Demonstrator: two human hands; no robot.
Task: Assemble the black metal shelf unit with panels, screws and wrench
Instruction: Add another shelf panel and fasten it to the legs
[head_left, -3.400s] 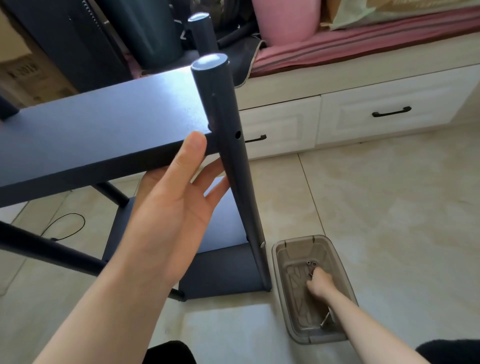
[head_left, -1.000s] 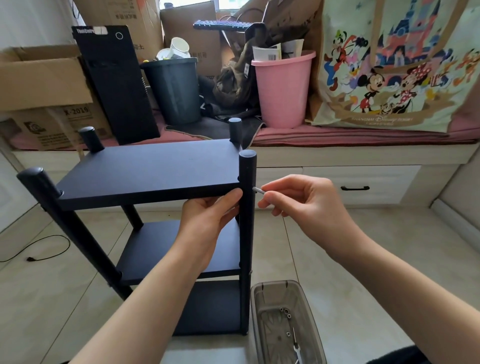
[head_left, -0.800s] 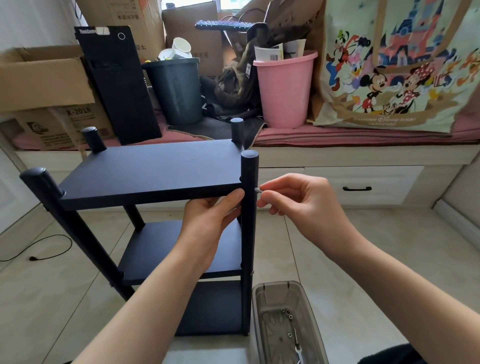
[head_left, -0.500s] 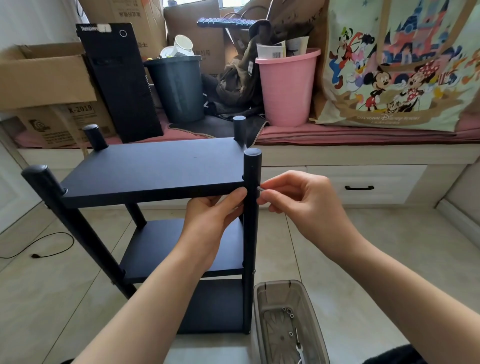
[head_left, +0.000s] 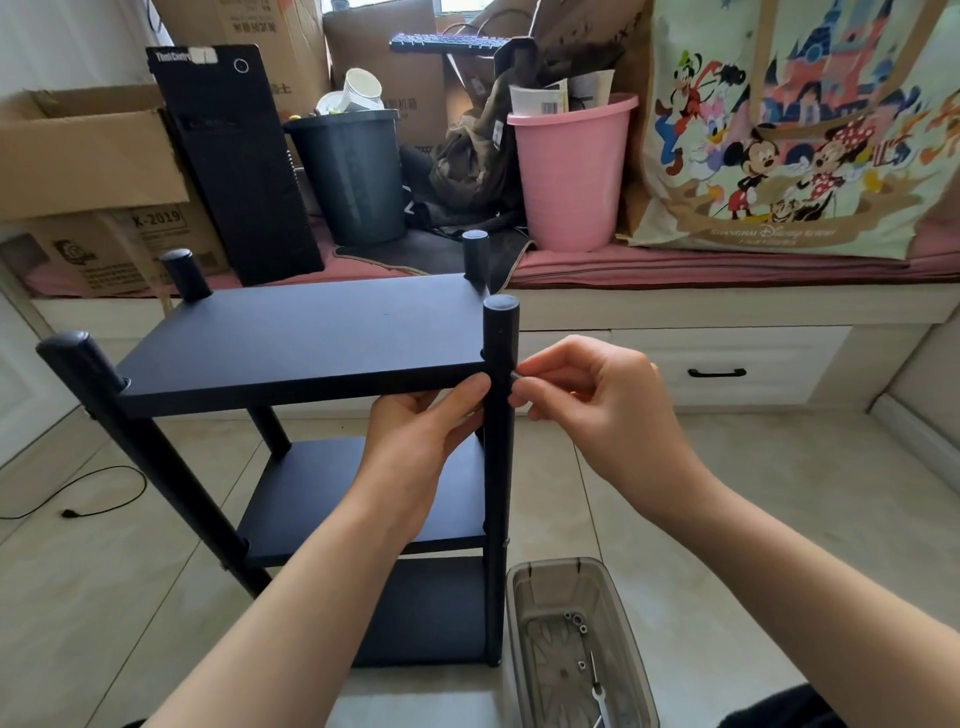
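The black shelf unit stands on the tiled floor with a top panel (head_left: 311, 338), a middle panel and a bottom panel between round black posts. My left hand (head_left: 421, 441) grips the underside and front edge of the top panel beside the front right post (head_left: 500, 467). My right hand (head_left: 592, 410) pinches a small silver screw (head_left: 516, 375) against the right side of that post, level with the top panel. Only the screw's head shows between my fingertips.
A clear plastic tray (head_left: 524, 587) on the floor right of the post holds loose screws and a wrench (head_left: 598, 701). Behind stand a window bench with drawers, cardboard boxes, a dark bin (head_left: 353, 176), a pink bin (head_left: 571, 166) and a cartoon bag. A black cable (head_left: 104, 488) lies at left.
My right hand came up from the tray with a screw and moved left. The screw's shaft, visible a second ago, has gone into the post. My left hand keeps holding the top panel.
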